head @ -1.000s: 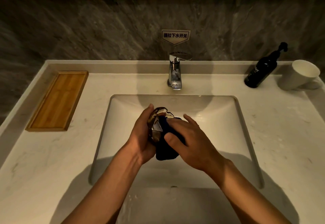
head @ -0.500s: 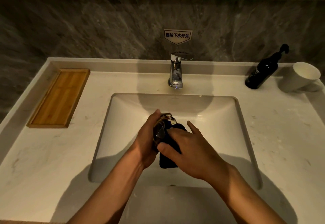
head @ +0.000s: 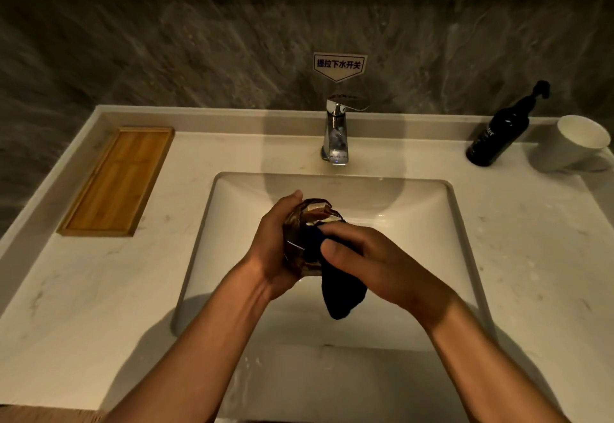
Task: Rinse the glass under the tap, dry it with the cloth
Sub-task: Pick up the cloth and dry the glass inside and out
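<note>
Over the middle of the white sink basin [head: 415, 223] my left hand [head: 272, 246] grips a clear faceted glass [head: 307, 219], tilted with its base pointing away from me. My right hand [head: 375, 259] presses a dark blue cloth [head: 342, 293] against the glass, fingers curled over the cloth near the rim. A loose end of the cloth hangs down below both hands. Much of the glass is hidden by my fingers and the cloth. The chrome tap [head: 337, 133] stands behind the basin, and no water is visible running from it.
A bamboo tray [head: 116, 180] lies on the counter at the left. At the back right stand a black pump bottle [head: 501, 133] and a white cup [head: 574, 143]. A small sign [head: 339, 65] is fixed to the grey stone wall above the tap.
My right hand has shifted along the glass with the cloth, and more of the cloth now hangs below the hands. The left hand keeps the same hold on the glass.
</note>
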